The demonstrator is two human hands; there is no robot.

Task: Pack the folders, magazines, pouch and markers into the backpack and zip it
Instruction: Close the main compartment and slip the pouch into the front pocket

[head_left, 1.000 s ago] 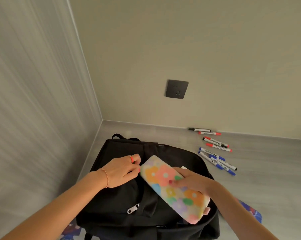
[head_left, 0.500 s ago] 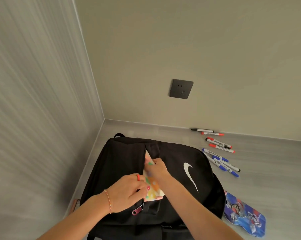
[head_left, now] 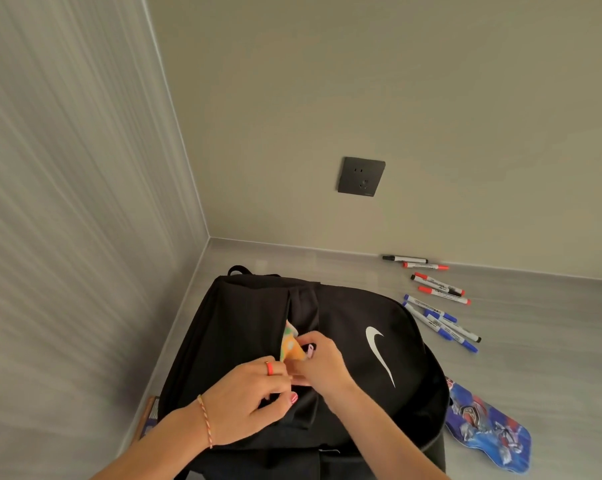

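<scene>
Pouch [head_left: 291, 344] mostly sunk in backpack [head_left: 344, 317] slot, long axis along opening, floral end poking out. Pinched by right hand [head_left: 318, 367]; opening edge gripped by left hand [head_left: 249, 396]. Markers [head_left: 438, 299] left on floor.

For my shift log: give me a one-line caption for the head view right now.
Both hands, left hand and right hand, tuck the floral pouch into the black backpack; markers lie loose on the floor.

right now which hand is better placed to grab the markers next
Right. The markers lie on the floor to the backpack's right, on the right hand's side; the left hand is holding the pocket edge beside the floral pouch.
</scene>
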